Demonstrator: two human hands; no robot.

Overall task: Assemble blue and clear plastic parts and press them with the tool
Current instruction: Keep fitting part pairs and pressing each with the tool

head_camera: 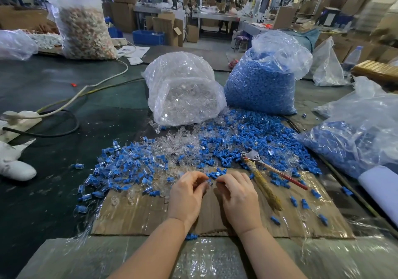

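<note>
My left hand [187, 194] and my right hand [238, 194] meet over the cardboard sheet [137, 216], fingers curled. Between the fingertips sits a small clear plastic part [209, 183] with a bit of blue; which hand holds which piece is hard to tell. Loose blue parts [241, 136] and loose clear parts [172, 147] lie heaped just beyond the hands. Assembled blue-and-clear pieces [120, 169] pile up to the left. The pressing tool [261, 166], pliers with one red and one straw-wrapped handle, lies on the cardboard right of my right hand.
A bag of clear parts [183, 91] and a bag of blue parts [262, 85] stand behind the heaps. Another bag of blue parts [349, 141] lies at the right. A power strip and cables [21, 117] and a white glove [15, 166] lie at the left.
</note>
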